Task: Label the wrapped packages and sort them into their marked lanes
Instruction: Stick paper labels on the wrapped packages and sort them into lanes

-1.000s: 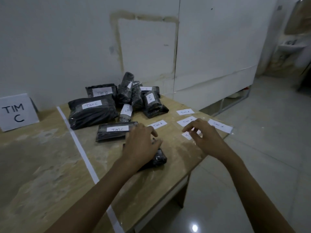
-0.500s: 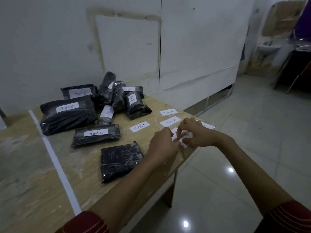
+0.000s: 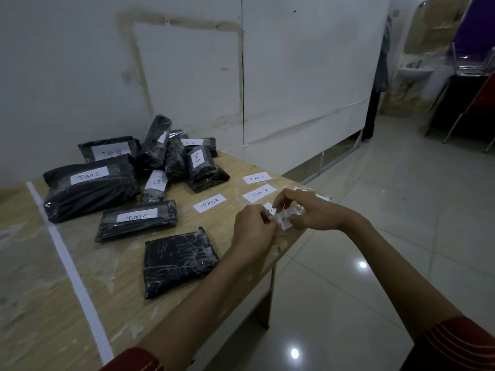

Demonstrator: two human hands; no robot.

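Two hands meet at the table's [image 3: 40, 303] right edge: my left hand [image 3: 253, 226] and my right hand [image 3: 308, 210] both pinch a white paper label [image 3: 286, 218] between curled fingertips, its clear tape catching the light. The unlabelled package [image 3: 176, 259], black and plastic-wrapped, lies flat on the wood at 8 o'clock from my hands, untouched. At 11 o'clock from it rests a flat TIM C package [image 3: 136, 219], with a heap of labelled packages [image 3: 160, 151] beyond, near the wall. Three loose TIM A labels [image 3: 209, 202] lie at 10 to 11 o'clock from my hands. A white tape line [image 3: 75, 277] crosses the table at 9 o'clock from the unlabelled package.
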